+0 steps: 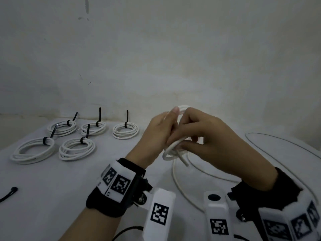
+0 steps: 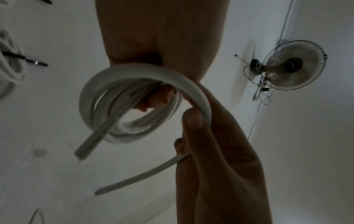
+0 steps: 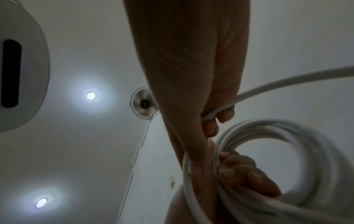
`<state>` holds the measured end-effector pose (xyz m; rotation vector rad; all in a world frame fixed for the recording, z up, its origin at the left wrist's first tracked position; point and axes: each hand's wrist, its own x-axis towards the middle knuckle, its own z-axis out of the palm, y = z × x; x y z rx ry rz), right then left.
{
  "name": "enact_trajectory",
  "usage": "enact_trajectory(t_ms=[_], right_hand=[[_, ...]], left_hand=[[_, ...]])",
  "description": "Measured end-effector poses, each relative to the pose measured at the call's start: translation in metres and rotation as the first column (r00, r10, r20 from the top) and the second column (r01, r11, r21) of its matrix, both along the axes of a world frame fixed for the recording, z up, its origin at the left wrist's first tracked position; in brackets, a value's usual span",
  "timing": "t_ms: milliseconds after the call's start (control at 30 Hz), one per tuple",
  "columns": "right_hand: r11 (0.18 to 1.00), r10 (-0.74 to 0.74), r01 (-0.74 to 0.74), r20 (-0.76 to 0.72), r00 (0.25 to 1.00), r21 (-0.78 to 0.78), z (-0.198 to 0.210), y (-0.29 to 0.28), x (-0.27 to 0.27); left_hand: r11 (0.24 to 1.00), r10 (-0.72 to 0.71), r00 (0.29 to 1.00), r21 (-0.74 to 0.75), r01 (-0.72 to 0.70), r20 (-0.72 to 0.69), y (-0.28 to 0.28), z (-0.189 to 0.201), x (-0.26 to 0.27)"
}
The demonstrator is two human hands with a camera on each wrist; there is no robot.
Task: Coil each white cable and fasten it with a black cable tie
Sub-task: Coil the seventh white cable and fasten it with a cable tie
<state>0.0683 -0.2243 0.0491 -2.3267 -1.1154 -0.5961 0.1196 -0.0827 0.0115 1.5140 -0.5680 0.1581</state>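
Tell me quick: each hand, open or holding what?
Left hand: grips the coiled loops of the round white cable.
Right hand: pinches the same cable's loose run, feeding it on.

White cable [image 1: 171,150] half-coiled in midair; five tied coils [image 1: 77,148] lie left.

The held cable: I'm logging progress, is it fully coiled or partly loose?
Partly loose. Both hands, left hand and right hand, hold several loops of the white cable, but its tail trails across the table.

Head view looking down over table [image 1: 52,188], both wrist views upward (close), sharing the white cable coil [image 1: 171,150].
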Motion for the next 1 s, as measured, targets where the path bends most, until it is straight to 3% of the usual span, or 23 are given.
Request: enact_trajectory(t_ms=[167,467,667,800,1000], right_hand=[[0.996,0.014,0.007,-0.219,0.976,0.093,0.01,-0.028,-0.005],[0.941,-0.197,0.171,0.062,0.978,0.293,0.0,-0.021,0.013],[0.938,-0.254,0.173,0.259,0.932,0.299,-0.008,-0.02,0.024],[0.921,-0.383,0.317,0.379,0.843,0.227,-0.011,-0.037,0.033],[0.877,-0.415,0.334,0.197,0.888,0.345,-0.015,-0.031,0.035]], left_hand=[[0.986,-0.158,0.976,-0.069,0.149,-0.152,-0.005,0.0,-0.005],[0.94,-0.335,0.916,-0.151,0.307,-0.221,-0.008,0.005,-0.011],[0.971,-0.237,0.944,-0.071,0.227,-0.229,0.001,0.005,-0.005],[0.978,-0.21,0.949,-0.041,0.206,-0.237,0.008,0.008,-0.004],[0.941,-0.333,0.879,-0.177,0.287,-0.342,0.011,0.015,-0.007]])
